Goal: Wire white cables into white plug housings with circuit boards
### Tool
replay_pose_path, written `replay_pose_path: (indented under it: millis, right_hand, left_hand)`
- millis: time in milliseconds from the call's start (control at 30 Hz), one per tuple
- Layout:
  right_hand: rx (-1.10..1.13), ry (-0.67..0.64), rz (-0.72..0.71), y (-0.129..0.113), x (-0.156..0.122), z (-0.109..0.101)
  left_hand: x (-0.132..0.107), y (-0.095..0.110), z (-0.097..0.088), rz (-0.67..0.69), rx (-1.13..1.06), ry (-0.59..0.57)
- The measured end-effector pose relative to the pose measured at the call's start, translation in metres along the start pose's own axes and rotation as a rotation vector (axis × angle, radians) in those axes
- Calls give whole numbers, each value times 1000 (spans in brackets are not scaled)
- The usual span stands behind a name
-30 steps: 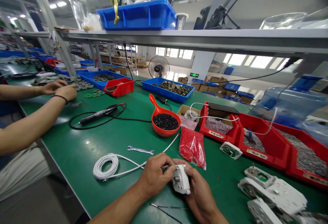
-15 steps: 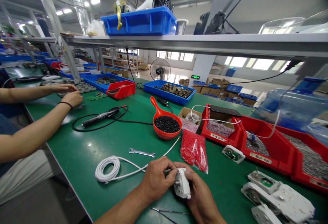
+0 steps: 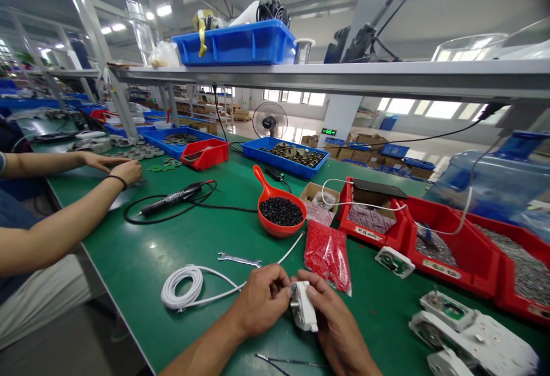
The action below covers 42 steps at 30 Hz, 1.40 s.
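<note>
One hard push could twist it free

Toward the table's (image 3: 206, 333) near edge, the right hand (image 3: 339, 316) curls around a white casing (image 3: 306, 312); the left hand's (image 3: 263, 301) fingertips bunch against it, and I can't tell what they hold.

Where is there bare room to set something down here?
Bare bench lies between the corded tool and the coil, and, but for a red speck, between the right hand and the white assembly. It's crowded from the bowl past the red bag to the red bins.
</note>
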State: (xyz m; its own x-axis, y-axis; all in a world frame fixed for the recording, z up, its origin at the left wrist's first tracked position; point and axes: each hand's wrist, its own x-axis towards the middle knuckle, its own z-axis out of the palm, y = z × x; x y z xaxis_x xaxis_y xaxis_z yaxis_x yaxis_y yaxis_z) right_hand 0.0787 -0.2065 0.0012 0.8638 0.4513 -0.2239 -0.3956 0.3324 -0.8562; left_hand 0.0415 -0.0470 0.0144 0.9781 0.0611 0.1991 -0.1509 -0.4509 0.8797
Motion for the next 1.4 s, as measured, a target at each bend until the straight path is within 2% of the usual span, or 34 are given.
replay_pose_path:
  millis: [267, 400, 567, 667, 767, 867, 1100, 1400]
  right_hand:
    - [-40, -52, -37, 2, 3, -3]
    - [-45, -43, -76, 5, 4, -3]
    - [-42, -13, -116, 9, 6, -5]
    - [-44, -8, -132, 9, 6, -7]
    - [-94, 2, -156, 9, 5, -6]
    - [-149, -1, -178, 9, 2, -6]
    - [-221, -68, -181, 9, 0, -9]
    - [-395, -94, -248, 11, -1, -18]
  left_hand:
    - [4, -5, -4, -38, -106, -40]
    - [2, -3, -14, -6, -95, -122]
    - [-9, -3, -37, 26, 183, -217]
    - [-14, -6, -44, 78, 361, -251]
    - [-15, -10, -42, 125, 381, -246]
    - [-13, -15, -35, 141, 295, -255]
    - [-12, -21, -26, 58, 175, -187]
    - [-9, -20, -26, -11, 117, -317]
